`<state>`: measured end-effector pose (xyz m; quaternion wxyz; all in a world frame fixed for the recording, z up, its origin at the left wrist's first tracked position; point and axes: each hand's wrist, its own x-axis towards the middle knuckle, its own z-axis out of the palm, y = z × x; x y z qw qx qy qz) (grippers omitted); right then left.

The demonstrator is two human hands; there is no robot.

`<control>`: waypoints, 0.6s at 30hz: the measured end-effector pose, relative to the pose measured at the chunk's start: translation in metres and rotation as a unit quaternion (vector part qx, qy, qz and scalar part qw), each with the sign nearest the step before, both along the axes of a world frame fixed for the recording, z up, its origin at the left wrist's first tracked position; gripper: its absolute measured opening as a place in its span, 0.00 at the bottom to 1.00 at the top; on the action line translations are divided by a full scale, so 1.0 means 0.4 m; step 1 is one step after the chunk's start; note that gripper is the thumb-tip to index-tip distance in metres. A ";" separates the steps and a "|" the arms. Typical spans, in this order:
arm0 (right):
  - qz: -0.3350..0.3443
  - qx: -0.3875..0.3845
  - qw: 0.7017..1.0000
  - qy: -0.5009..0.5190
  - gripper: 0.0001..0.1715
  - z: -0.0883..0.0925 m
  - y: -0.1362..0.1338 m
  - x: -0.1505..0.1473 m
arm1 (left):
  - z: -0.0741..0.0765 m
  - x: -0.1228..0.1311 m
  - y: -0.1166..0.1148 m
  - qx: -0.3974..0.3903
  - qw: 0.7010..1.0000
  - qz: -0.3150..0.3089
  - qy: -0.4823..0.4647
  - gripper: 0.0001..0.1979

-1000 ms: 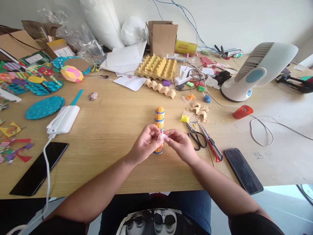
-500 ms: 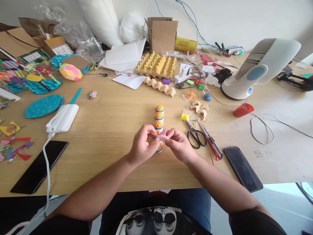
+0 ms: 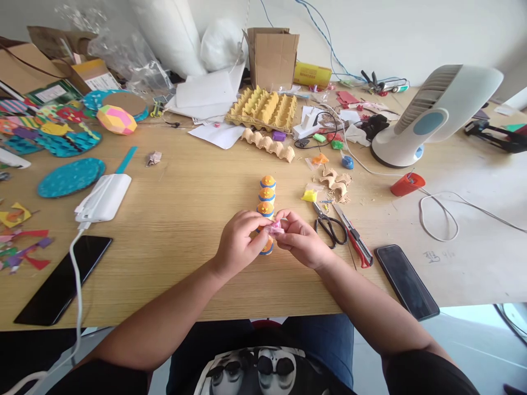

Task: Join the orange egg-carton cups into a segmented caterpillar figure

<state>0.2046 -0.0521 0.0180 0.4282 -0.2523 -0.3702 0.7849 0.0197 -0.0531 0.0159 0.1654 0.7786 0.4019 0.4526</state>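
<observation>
Between my two hands is a small pink lump, seemingly modelling clay, in a thin clear wrapper. My left hand pinches its left side with thumb and fingers. My right hand pinches the right side, its index finger bent over the top. Beneath and behind the hands, a row of egg-carton cups covered in orange and blue runs away from me; the hands hide its middle. To the right lie a yellow clay packet, black-handled scissors and a red utility knife.
A yellow egg tray and a plain carton strip lie at the back. On the right are a white fan, a red cup and a phone. A power bank and a dark phone lie left.
My right fingers have closed in over the pink lump, so less of it shows and its raised pink tip is gone from sight. The hands stay above the row of cups.
</observation>
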 end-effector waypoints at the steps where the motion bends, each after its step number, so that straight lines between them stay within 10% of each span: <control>1: -0.013 0.022 1.000 -0.010 0.20 -0.002 0.001 0.000 | 0.000 0.000 0.000 -0.002 1.000 0.006 -0.007 0.06; 14: -0.076 0.104 0.983 -0.133 0.14 -0.015 0.005 0.013 | 0.020 -0.006 0.001 -0.248 0.952 -0.119 -0.135 0.09; 18: -0.086 0.082 0.983 -0.140 0.15 -0.017 0.013 0.015 | 0.012 -0.008 0.004 -0.188 0.975 -0.082 -0.090 0.07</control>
